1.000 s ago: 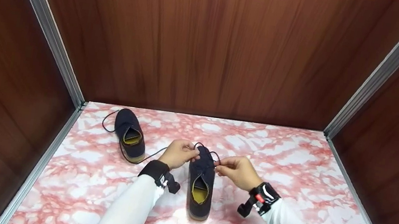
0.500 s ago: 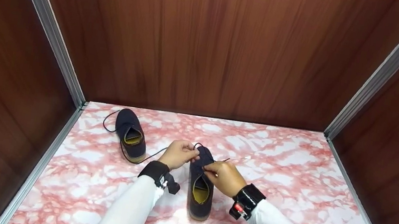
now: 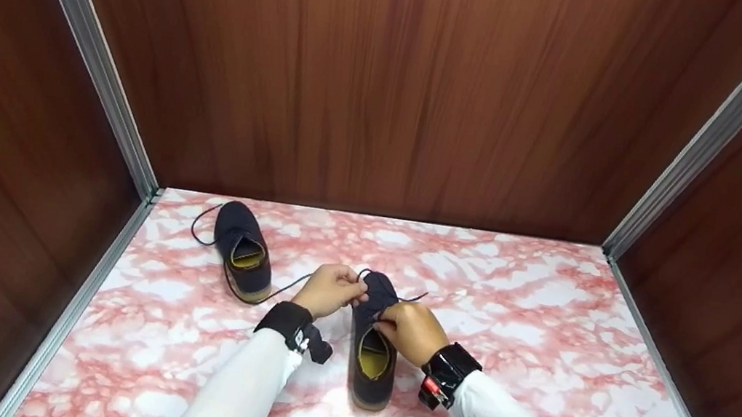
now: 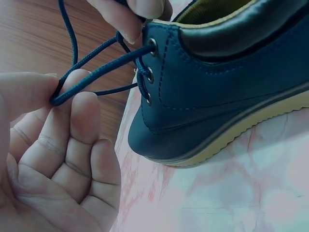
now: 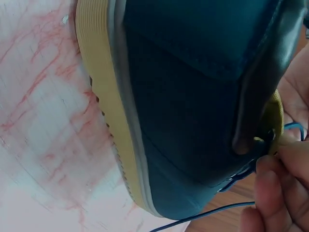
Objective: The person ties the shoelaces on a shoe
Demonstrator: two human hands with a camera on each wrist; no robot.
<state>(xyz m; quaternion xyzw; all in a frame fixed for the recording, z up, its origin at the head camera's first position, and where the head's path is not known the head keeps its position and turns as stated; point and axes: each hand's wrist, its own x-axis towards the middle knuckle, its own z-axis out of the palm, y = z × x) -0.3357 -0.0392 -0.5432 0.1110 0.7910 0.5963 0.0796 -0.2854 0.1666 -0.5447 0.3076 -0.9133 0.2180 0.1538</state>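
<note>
Two pinches on one lace (image 4: 104,72): a slip is the risk.
Your left hand (image 3: 333,291) nips a bend between thumb and finger, other fingers loosely curled; your right hand (image 3: 417,333) looks closed on lace by the opening of the shoe (image 3: 371,391). Shoe's upright on the table (image 3: 531,416) between your arms, apparently unbraced: uneven pull could skid it, or drag lace from the left pinch.

Marbled red-and-white surface (image 3: 532,313) beneath two dark shoes (image 3: 370,391).

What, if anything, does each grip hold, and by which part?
Left grip: the shoelace, pinched at a bend. Right grip: at the opening of the nearer shoe; its hold is hidden.
</note>
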